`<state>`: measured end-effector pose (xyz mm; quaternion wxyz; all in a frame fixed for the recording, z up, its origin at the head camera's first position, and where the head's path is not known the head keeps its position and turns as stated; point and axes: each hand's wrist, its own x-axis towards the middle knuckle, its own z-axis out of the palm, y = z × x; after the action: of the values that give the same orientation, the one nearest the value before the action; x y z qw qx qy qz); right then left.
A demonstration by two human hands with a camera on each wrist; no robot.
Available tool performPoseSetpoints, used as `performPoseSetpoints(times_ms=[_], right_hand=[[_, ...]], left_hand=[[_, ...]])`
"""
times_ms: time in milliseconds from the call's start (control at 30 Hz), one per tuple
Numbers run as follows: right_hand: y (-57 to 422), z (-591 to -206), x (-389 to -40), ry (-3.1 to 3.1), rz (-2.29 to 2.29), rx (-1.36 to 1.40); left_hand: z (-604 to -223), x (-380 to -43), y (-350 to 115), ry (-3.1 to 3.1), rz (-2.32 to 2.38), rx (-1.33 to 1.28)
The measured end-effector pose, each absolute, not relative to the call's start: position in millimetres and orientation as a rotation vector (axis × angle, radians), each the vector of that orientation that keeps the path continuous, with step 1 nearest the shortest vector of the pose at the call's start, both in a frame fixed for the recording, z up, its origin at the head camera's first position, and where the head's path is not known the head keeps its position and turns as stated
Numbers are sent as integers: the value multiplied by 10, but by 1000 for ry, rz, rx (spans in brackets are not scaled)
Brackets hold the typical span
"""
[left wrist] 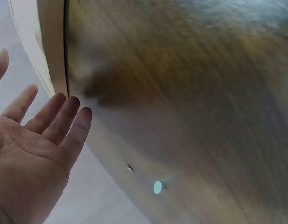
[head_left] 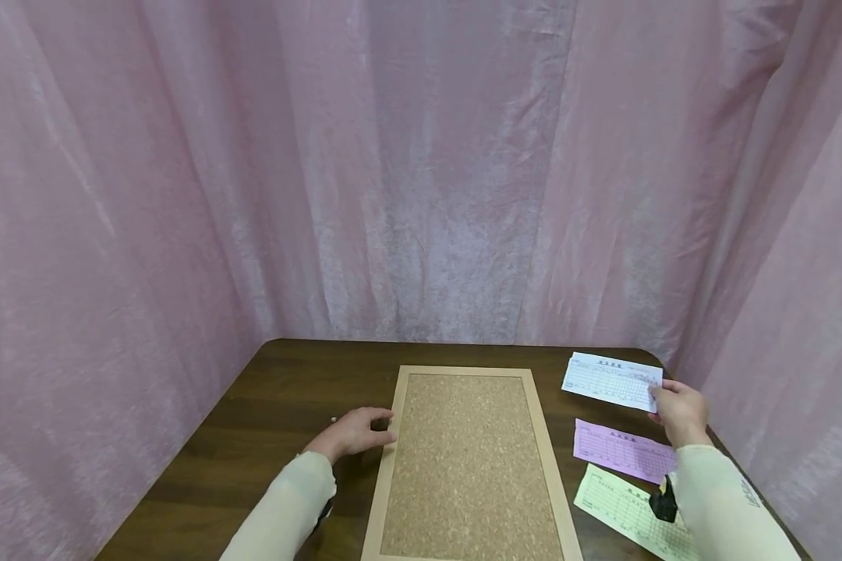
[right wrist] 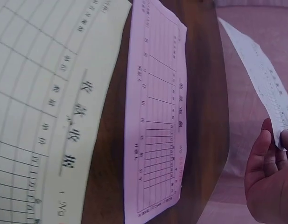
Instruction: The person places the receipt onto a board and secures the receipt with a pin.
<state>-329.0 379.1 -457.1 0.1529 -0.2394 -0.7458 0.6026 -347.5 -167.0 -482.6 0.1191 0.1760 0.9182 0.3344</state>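
A white printed receipt form (head_left: 606,380) is pinched at its right end between the thumb and fingers of my right hand (head_left: 681,409). In the right wrist view this paper (right wrist: 267,77) stands raised off the dark tabletop. A cork board (head_left: 473,467) with a pale wooden frame lies in the middle of the table. My left hand (head_left: 354,432) is at the left side of that frame, fingertips right at its edge. The left wrist view shows the fingers of this hand (left wrist: 36,149) spread and loosely straight, with nothing in the palm.
Right of the board lie a purple receipt form (head_left: 620,450) and a green one (head_left: 631,510), the latter partly under my right sleeve. A push pin with a mint head (left wrist: 158,187) and another small pin (left wrist: 129,168) lie on the wooden table (head_left: 267,436). Pink curtains (head_left: 421,171) surround it.
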Motion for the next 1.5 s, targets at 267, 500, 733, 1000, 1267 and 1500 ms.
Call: performPoseSetpoints(times_ms=[267, 500, 733, 1000, 1267, 1500], right_hand=[[3692, -4622, -3277, -2227, 1650, -649], [3529, -4655, -3326, -2223, 1674, -593], [3398, -4666, -3361, -2207, 1692, -535], [3269, -4650, -3384, -2192, 1734, -457], [3172, -4628, -3424, -2181, 1783, -426], [3028, -4598, -3467, -2201, 1828, -396]], left_hand=[[-4806, -3563, -1565, 2703, 975, 554], [-4756, -3635, -1457, 2686, 1021, 551], [-4717, -3677, -1336, 2685, 1094, 565], [-4661, -3762, -1197, 2687, 1128, 606], [-4588, -3869, -1066, 2707, 1234, 650], [-4518, -3894, -1005, 2664, 1342, 624]])
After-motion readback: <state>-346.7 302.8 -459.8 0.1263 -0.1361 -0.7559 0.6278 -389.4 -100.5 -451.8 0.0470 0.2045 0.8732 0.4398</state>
